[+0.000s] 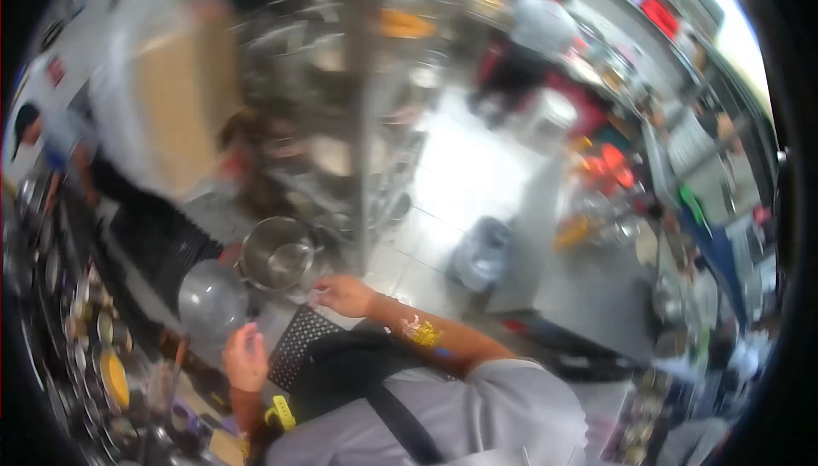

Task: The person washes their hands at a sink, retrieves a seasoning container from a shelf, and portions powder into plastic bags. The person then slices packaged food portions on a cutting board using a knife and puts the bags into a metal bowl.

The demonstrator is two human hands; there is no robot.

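My right hand [345, 296] is held out in front of my body, its fingertips pressed together just below a large metal pot [256, 249]. Whether anything small is in that pinch is too blurred to make out. Lower and to the left, my left hand [245, 362] is raised with its fingers loosely bent and slightly apart; I see nothing held in it. Close beyond the left hand is a translucent round bowl [211, 297], beside the pot. A perforated dark panel [300, 342] shows between my two hands.
A metal upright [365, 125] stands ahead, with blurred shelves of cookware. Crowded dishes and a yellow item [114, 379] line the left. A steel counter [588, 291] is at right. A grey bag [482, 253] sits on the tiled floor. People [545, 27] stand farther away.
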